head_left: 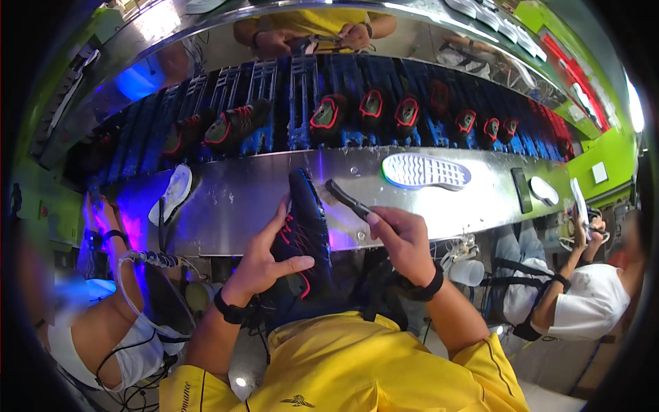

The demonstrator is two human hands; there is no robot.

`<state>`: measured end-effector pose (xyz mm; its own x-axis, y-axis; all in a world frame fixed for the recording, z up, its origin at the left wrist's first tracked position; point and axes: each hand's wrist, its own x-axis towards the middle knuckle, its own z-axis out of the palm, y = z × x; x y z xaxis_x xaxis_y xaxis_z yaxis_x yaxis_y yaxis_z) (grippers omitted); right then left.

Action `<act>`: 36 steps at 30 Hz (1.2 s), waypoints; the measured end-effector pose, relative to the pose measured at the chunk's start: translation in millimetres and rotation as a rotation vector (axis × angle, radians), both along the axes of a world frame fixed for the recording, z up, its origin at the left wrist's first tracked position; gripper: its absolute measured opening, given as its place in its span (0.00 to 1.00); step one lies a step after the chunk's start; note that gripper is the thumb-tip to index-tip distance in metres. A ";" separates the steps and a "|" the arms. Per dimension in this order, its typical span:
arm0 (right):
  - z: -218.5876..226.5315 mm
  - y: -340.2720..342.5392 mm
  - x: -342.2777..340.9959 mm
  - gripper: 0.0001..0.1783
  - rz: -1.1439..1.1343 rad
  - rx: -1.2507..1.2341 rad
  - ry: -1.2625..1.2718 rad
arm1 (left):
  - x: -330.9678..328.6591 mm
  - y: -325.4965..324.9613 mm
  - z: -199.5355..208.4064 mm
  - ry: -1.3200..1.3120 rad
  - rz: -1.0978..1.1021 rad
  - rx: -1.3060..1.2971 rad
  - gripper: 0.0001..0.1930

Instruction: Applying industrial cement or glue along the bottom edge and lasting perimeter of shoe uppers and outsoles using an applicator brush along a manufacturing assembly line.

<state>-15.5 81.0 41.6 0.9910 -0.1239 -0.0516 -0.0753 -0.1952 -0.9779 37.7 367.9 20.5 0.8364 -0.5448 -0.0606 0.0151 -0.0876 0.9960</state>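
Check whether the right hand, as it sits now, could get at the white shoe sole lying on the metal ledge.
Probably yes. The white sole lies in the open on the metal ledge, just beyond the right hand, with nothing between them. That hand is holding a dark brush, though, so it isn't free to grasp.

one dark shoe in left hand; one brush in right hand. two loose white soles: far right, left. roughly ten shoes on far conveyor.
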 end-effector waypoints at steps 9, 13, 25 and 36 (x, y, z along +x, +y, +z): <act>-3.7 -10.7 -32.0 0.11 0.115 -0.209 -0.205 | -7.5 -4.4 17.9 0.103 -0.033 -0.064 0.59; 0.5 -6.1 -39.5 0.11 0.044 -0.267 -0.255 | -9.5 -10.4 23.8 0.167 -0.032 -0.102 0.59; 14.4 -16.5 -37.1 0.11 0.146 -0.219 -0.191 | 4.4 -14.1 32.8 0.221 0.042 -0.096 0.53; 29.4 -38.2 -43.1 0.12 0.258 -0.212 -0.035 | 22.2 -21.9 40.2 0.416 0.204 -0.238 0.43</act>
